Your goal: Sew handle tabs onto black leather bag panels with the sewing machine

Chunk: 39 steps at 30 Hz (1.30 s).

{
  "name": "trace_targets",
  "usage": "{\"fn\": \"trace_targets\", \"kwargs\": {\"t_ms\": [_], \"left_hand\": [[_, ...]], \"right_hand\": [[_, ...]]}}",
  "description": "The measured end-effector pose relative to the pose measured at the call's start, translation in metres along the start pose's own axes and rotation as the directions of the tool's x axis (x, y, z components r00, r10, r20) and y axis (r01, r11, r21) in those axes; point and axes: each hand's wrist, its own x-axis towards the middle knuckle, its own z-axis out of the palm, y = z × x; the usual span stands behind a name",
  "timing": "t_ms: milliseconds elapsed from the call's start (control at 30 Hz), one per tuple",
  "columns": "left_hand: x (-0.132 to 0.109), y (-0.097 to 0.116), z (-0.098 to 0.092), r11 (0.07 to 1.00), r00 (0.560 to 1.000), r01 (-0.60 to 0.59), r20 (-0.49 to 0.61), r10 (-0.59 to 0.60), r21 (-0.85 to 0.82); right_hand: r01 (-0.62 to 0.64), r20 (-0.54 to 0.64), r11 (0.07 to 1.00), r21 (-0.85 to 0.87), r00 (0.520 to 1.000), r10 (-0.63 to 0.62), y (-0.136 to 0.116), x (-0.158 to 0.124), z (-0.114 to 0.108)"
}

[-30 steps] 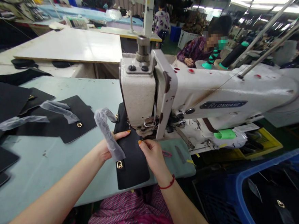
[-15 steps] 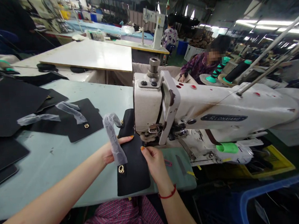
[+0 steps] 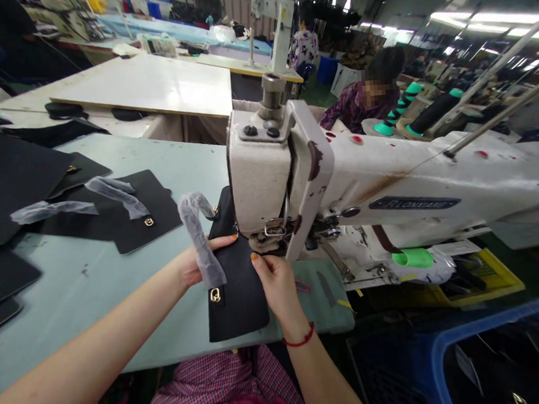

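Note:
A black leather piece point(image 3: 239, 290) with a gold ring and a plastic-wrapped strap point(image 3: 199, 238) lies under the head of a white sewing machine point(image 3: 267, 165). My left hand point(image 3: 195, 265) rests on the piece's left side, fingers pressed on it beside the strap. On the right edge, close to the presser foot, my right hand point(image 3: 275, 278) pinches the same piece.
More black leather pieces point(image 3: 127, 215) with wrapped straps lie on the pale green table point(image 3: 86, 288) to the left. A blue crate point(image 3: 483, 359) stands at the lower right. Another person point(image 3: 364, 100) works behind the machine. Thread cones point(image 3: 429, 114) sit on the far right.
My hands and the black piece stay in the same place under the machine head. Only the camera view has shifted slightly.

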Motion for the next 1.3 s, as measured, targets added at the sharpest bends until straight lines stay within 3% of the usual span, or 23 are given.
{"fn": "trace_targets", "kwargs": {"t_ms": [467,700,1000,1133,1300], "left_hand": [[0.008,0.000,-0.003,0.999,0.997,-0.024,-0.077,0.020,-0.048],[0.005,-0.001,-0.005,1.000,0.998,-0.001,-0.060,0.001,-0.004],[0.000,-0.005,0.002,0.999,0.994,-0.043,-0.099,0.042,-0.013],[-0.009,-0.027,0.015,0.981,0.970,-0.156,-0.204,0.131,-0.113],[-0.016,-0.062,0.039,0.894,0.906,-0.349,-0.347,0.244,-0.282]], "right_hand": [[-0.030,0.016,0.998,-0.055,0.999,0.031,0.000,0.003,-0.001],[-0.011,0.047,0.995,-0.103,0.999,0.016,-0.006,-0.002,-0.005],[0.013,0.089,0.969,-0.248,0.996,0.009,-0.011,-0.005,-0.014],[0.020,0.123,0.889,-0.457,0.992,0.041,-0.025,-0.003,-0.028],[0.018,0.085,0.664,-0.747,0.994,0.069,-0.047,-0.001,-0.042]]}}
